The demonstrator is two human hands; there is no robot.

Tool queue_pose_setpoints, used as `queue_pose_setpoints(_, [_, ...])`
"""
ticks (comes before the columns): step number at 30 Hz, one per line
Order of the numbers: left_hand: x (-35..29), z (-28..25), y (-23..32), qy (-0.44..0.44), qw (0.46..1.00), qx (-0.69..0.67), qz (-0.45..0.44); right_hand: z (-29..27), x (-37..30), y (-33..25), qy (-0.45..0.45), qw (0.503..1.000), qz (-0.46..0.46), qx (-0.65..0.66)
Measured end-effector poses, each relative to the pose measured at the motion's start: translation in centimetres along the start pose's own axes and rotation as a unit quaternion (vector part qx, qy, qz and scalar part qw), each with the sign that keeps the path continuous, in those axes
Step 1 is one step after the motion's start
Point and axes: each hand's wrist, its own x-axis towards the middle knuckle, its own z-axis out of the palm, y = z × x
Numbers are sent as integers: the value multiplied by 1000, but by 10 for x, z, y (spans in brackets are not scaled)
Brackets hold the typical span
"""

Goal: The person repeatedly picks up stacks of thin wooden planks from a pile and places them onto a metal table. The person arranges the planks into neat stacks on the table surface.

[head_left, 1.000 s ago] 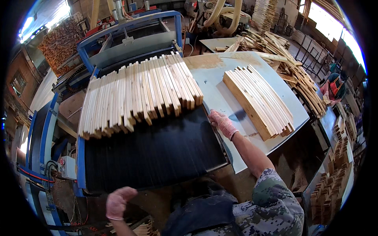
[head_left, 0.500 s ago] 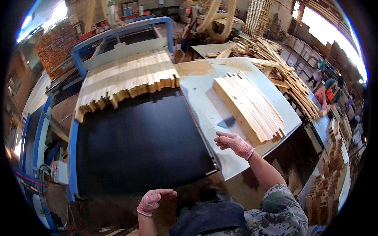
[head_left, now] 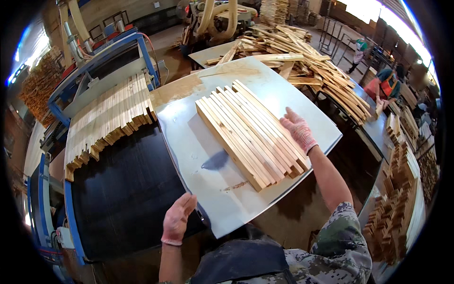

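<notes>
A row of long pale wood strips (head_left: 250,135) lies side by side on a light-coloured sheet-topped table (head_left: 175,116). Along their right flank is my right hand (head_left: 298,128), in a pinkish knit glove, its fingers stretched out; whether they touch the outermost strip I cannot tell. My left hand (head_left: 177,218), gloved alike, is held by the table's near left corner, over the edge of a black conveyor belt (head_left: 127,189). Its fingers are straight and close together, with nothing in them. More strips (head_left: 106,118) fill the far part of the belt, their near ends uneven.
A blue machine frame (head_left: 101,64) spans the belt's far end. Behind the table are a heap of loose wood pieces (head_left: 307,61) and thick hoses (head_left: 231,19). Stacked cut pieces (head_left: 392,208) stand at the right. A co-worker (head_left: 385,87) is at a bench further right.
The view has swung to the right. My right hand has gone from the strips' near left side across to their right flank. My left hand has come up closer to the table's corner.
</notes>
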Motion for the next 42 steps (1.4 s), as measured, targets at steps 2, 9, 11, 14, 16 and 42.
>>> queue_pose_setpoints(2, [30,19,-31,37,995,96,12,-41,45,35,-9,986,9,-167])
queue_pose_setpoints(9, [53,74,-83,103,866,480,93,-25,63,19,-90,952,215,-199])
queue_pose_setpoints(11, [58,98,-100,113,849,504,108,-40,67,28,-112,939,139,-292])
queue_pose_setpoints(14, [83,117,-121,144,824,531,135,-35,60,9,-135,931,136,-310])
queue_pose_setpoints(16, [98,118,-114,157,835,511,129,-14,34,0,-150,942,117,-276])
queue_pose_setpoints(42, [103,106,-144,191,872,443,83,34,2,-4,-213,907,129,-339])
